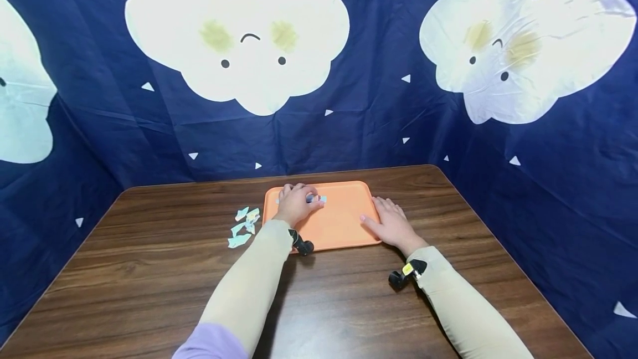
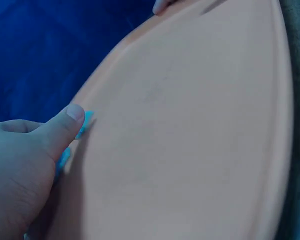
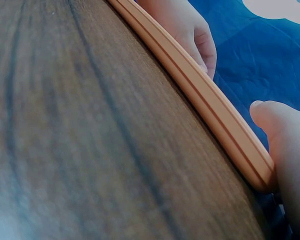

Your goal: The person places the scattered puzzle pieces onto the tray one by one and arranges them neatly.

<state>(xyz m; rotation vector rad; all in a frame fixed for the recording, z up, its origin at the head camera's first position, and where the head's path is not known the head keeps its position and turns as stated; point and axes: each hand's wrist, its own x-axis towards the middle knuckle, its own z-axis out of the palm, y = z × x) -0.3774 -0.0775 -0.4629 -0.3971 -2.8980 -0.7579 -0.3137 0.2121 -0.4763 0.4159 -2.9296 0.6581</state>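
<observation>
My left hand (image 1: 296,203) is over the far left part of an orange tray (image 1: 344,226), fingers bent downward. Its thumb touches a light blue paper scrap (image 2: 87,120) on the tray; whether it pinches a scrap is hidden. A second blue scrap (image 2: 63,160) shows beside the thumb. At the tray's right edge rests my right hand (image 1: 391,223), fingers straight along the outside and thumb reaching over the rim. The right wrist view shows that thumb (image 3: 270,112) above the tray's side wall (image 3: 205,100).
Several irregular light blue and yellowish scraps (image 1: 241,240) lie on the brown wooden table (image 1: 149,270), left of the tray. A dark blue curtain (image 1: 379,143) with white clouds hangs behind the table and along its sides.
</observation>
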